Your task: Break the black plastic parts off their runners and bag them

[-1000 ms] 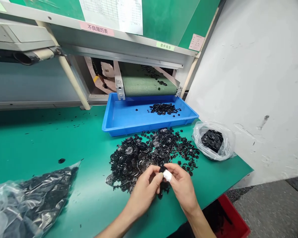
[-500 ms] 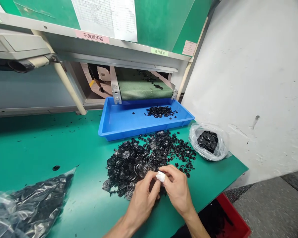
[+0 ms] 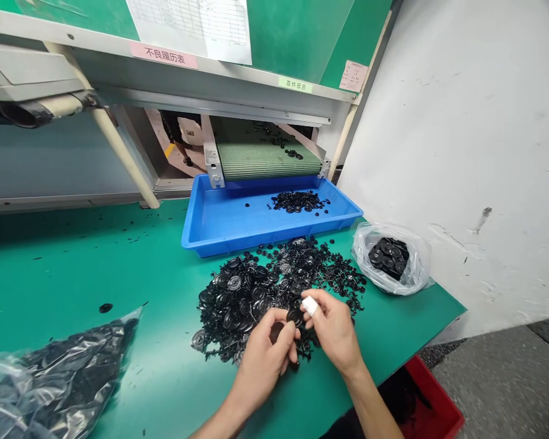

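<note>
My left hand is closed, thumb and fingers pinching a round black plastic disc at its fingertips. More black shows inside the curl of its fingers. Just to the right, my right hand has its fingers curled in, with a white wrap around one digit. Whether anything sits in that pinch is hidden. Both hands are over the near edge of a heap of black plastic parts, with larger ringed discs on the left and small stemmed pieces on the right.
Behind the heap stands a blue tray holding small black parts, below the end of a green conveyor belt. An open clear bag of black discs is at right. A filled plastic bag lies at left. A red bin is below the table edge.
My hands have moved apart; the right one has shifted up and to the right. The black disc at my left fingertips has come into view.
</note>
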Demonstrator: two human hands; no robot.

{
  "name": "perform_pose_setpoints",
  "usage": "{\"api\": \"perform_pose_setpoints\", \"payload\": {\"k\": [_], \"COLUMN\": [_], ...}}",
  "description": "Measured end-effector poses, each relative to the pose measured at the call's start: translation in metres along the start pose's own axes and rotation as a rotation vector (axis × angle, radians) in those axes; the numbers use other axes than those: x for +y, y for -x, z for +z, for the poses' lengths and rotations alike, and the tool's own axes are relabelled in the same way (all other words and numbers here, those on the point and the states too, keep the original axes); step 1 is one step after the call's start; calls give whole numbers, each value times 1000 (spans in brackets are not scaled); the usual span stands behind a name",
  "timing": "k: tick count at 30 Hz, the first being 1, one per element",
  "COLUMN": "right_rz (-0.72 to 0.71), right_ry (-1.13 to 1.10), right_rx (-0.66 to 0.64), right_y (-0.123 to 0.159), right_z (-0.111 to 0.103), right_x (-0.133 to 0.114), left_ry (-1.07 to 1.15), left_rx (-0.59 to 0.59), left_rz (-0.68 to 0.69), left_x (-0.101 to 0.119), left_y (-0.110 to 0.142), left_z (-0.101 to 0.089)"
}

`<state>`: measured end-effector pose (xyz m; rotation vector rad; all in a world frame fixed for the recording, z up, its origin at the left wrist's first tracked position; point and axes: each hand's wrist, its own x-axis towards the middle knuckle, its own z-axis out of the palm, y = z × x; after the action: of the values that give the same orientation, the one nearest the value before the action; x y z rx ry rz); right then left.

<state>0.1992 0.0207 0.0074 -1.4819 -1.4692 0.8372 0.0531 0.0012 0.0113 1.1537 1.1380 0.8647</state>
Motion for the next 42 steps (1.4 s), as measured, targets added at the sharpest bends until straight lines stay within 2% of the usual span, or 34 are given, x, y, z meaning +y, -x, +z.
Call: {"api": "perform_pose_setpoints", "payload": {"k": [3,5,9,12,17,25,32,37,42], "right_rz": [-250,-351,-336,-313,-358,-367,-399,-415,-365], "right_ry": [257,392,614,717,731,739,655,639,711], "right_rx": [2,-63,-217,-246,-168,-154,-185,-268,-337], "right_y": [-17,-29,-49,-54,-51,-46,-48,-51,-58], "right_z": [-14,-18,-15,-11,-8,-14,-24,-20,-13], "right_x": [5,6,5,5,9,11,13,7,3], "left_ry": [53,75,101,116,137,205,531,615,705], "left_rx": [0,1,9,16,23,37,35,80,97], "left_rz": [-34,-40,-46,-43,-36,-31,-2,-40,-102], "left_x": [3,4,2,2,4,-1,3,6,6], "left_y": [0,0,-1,-2,-1,0,-5,-7,-10], "left_z": [0,-1,-3,-5,-5,-5,-12,-17,-21]}}
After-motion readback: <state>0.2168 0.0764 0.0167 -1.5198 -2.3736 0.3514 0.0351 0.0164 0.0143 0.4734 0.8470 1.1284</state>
